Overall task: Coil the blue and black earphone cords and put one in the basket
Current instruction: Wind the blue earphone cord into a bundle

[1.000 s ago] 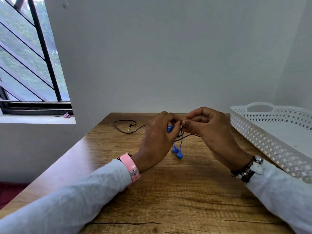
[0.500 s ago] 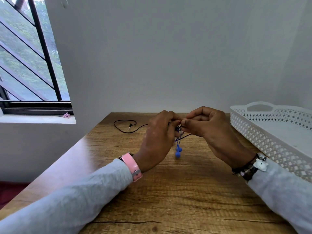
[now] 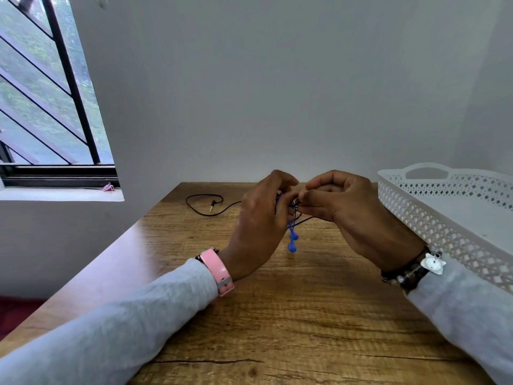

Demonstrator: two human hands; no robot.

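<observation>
Plain grey wall, barred window (image 3: pixel 47 93) off to the left, wooden table (image 3: pixel 277 315) w/ a white lattice basket (image 3: pixel 433 226) on the right edge, nothing visible in it from this angle.

Both hands are up over the middle of the table, fingertips nearly meeting. Left hand (image 3: pixel 261 226) is curled narrow around a bundle of the blue earphone cord (image 3: pixel 292 232), right hand (image 3: pixel 341 207) is pinched tight on the cord right at the bundle, thumb against forefinger. How many loops are in there I can't tell, fingers cover most of it. The two blue buds hang straight down below the hands, clear of the table, so that short tail's long axis is basically vertical, buds pointing down.

The black earphone cord (image 3: pixel 205 207) trails on the table behind the left hand: loop lying flat, jack end inside the loop, the rest running right toward the hands. A black strand also shows under the right hand; looks tangled w/ the blue one but not sure.

Handling-wise, imo: super light, floppy, thin, prob a bit springy so coils will pop open if you let go. Pinch across the whole bundle, not one strand, and don't yank at the buds or jack, weakest spots.
</observation>
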